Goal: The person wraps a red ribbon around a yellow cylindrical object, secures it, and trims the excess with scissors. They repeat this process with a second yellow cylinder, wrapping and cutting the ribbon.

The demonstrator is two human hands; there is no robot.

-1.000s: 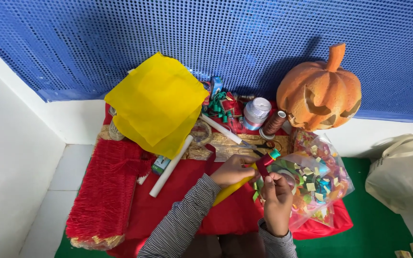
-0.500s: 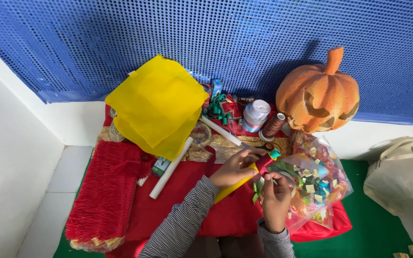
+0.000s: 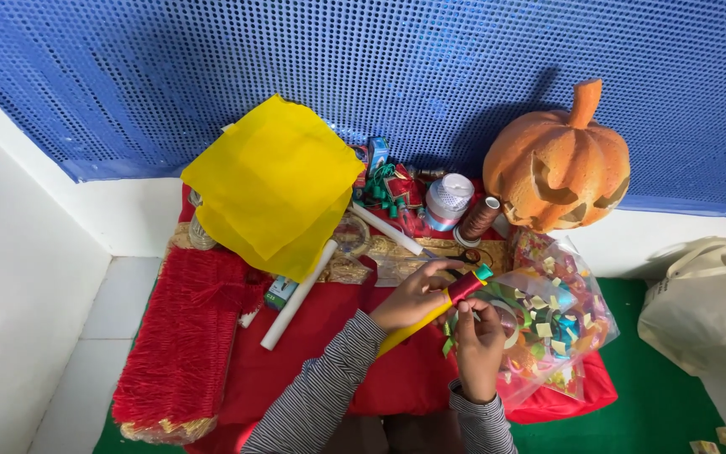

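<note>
**Two hands on a yellow stick over a red cloth**

The person's left hand (image 3: 413, 296) is wrapped around a yellow stick (image 3: 418, 321) near its upper end, fingers curled over it, thumb side toward the wall. The stick slants from lower left to upper right, and its tip carries a red band with a small teal cap (image 3: 470, 284). The right hand (image 3: 481, 340) sits just beside that tip, fingers closed in a pinch on something small next to the red band; I cannot tell what it is. Both sleeves are striped grey.

Right behind the right hand lies a clear plastic bag (image 3: 560, 324) stuffed with shiny coloured paper scraps, touching the hand's far side. All of this rests on a red cloth (image 3: 329, 353) spread over the green floor (image 3: 665, 370). To the left, a red fringed piece (image 3: 182, 336) lies along the cloth's edge. A large yellow sheet of paper (image 3: 275, 185) stands tilted near the wall, with a white tube (image 3: 297, 296) poking out beneath it. Further back there is a white ribbon spool (image 3: 447, 200), a brown thread spool (image 3: 479, 219) and an orange carved pumpkin (image 3: 558, 164) against the blue perforated wall (image 3: 380, 67). A cream cloth bag (image 3: 703, 307) sits well apart at the right.
</note>
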